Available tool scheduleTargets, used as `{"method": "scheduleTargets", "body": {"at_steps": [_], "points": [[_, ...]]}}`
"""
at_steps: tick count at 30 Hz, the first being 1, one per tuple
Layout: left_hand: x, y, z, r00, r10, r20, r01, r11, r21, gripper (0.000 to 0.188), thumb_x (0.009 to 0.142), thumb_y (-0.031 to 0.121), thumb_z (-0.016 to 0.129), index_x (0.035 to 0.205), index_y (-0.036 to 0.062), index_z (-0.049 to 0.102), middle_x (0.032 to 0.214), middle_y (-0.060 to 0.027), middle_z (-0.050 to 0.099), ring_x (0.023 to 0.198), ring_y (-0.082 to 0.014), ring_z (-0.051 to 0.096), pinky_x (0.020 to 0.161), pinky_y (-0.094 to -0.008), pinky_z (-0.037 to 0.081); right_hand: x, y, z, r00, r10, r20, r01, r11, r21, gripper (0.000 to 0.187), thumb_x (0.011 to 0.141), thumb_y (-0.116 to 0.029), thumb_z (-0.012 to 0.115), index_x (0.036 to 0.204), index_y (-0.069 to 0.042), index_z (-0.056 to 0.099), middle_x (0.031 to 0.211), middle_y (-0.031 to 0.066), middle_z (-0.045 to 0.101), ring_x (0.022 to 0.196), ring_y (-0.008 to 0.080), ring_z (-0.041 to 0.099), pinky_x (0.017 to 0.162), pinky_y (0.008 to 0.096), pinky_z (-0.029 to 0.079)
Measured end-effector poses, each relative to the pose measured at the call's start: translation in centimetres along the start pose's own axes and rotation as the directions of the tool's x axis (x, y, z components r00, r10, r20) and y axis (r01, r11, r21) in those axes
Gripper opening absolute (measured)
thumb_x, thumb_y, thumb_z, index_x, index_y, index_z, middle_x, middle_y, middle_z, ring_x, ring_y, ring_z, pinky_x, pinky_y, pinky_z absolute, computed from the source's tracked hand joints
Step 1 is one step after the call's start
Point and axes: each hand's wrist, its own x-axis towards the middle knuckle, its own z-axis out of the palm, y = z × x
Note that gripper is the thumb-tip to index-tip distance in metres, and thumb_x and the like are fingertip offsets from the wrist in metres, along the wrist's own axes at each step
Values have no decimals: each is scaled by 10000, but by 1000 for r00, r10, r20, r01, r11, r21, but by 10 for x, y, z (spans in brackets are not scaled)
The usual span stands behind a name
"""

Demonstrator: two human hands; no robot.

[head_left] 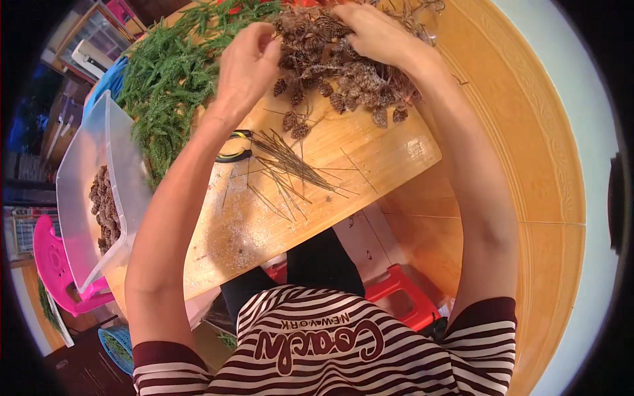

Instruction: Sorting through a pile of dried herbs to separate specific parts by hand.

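Toward the near side of the desk, whitish flecks speckled the wood, and past them a fan of thin brown stems lay beside a tool with black and yellow handles. The step in hand, as far as I could judge, was working through the heap of pinecones, which sat on the far part of the desk, right of the green sprigs. Done well, it called for a light touch: taking 1 stem at a time, by the stem rather than the scales, and easing it out with 1 hand while the other steadied its neighbours, because the tangle looked likely to catch. The left hand was at the heap's left edge, fingers curled toward the thumb; whether that grip pinched a stem I could not tell. The right hand reached into the heap's far side, thumb and forefinger apart, though what that grip had hold of, if anything, was hidden. As for looks, 2 rounded brown cones sat together at the near fringe; behind them the rest looked dry, layered with scales, some paler toward the right, with thin stems poking out between.
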Motion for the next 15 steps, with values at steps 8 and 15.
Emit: {"method": "scheduleTargets", "body": {"at_steps": [8, 15], "points": [[16, 20, 40, 997, 62, 33, -56, 985, -163, 323, 865, 186, 555, 1087, -46, 587, 980, -213, 659, 900, -328, 643, 864, -394, 479, 25, -10, 1, 757, 423, 497, -461, 886, -52, 324, 692, 45, 493, 1012, 86, 531, 967, 278, 592, 970, 423, 550, 824, 466, 448], [28, 34, 39, 994, 44, 98, -39, 998, -54, 336, 890, 256, 582, 1091, -12, 605, 934, -130, 664, 851, -224, 646, 784, -326, 514, 13, -18, -12, 773, 434, 464, -541, 832, 123, 285, 726, 19, 529, 1007, 62, 536, 961, 267, 582, 958, 415, 548, 799, 456, 446]]}}
